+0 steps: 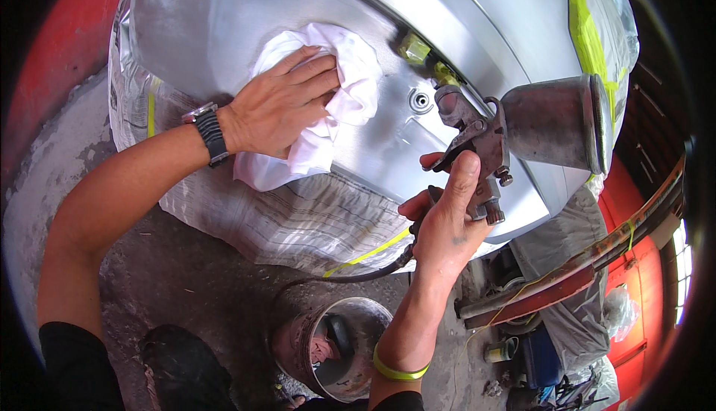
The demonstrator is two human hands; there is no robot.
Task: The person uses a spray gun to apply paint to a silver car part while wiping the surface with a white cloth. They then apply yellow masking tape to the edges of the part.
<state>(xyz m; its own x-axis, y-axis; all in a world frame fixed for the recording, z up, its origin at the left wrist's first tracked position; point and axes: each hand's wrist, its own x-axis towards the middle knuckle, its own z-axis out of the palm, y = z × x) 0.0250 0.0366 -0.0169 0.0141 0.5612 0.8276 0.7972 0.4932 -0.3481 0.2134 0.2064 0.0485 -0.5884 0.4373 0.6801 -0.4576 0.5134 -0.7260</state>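
My left hand [280, 105], with a dark-strapped watch on its wrist, presses a bunched white cloth [358, 75] against the silver-grey car body panel [246, 1]. Its fingers curl over the cloth and part of the palm side is hidden. To the right, my right hand [447, 224] grips a worn metal spray gun [477, 139], whose large grey cup [548, 120] points off to the right. A dark hose [373, 271] runs from the gun's handle down to the left. A round fitting [421, 101] shows on the panel between my hands.
Masking paper [276, 221] with yellow-green tape [373, 253] hangs along the panel's lower edge. A bucket [309, 336] with things inside stands on the stained floor below. At right are a long curved bar [544, 284], grey covers [567, 239] and a dark blue box [542, 359].
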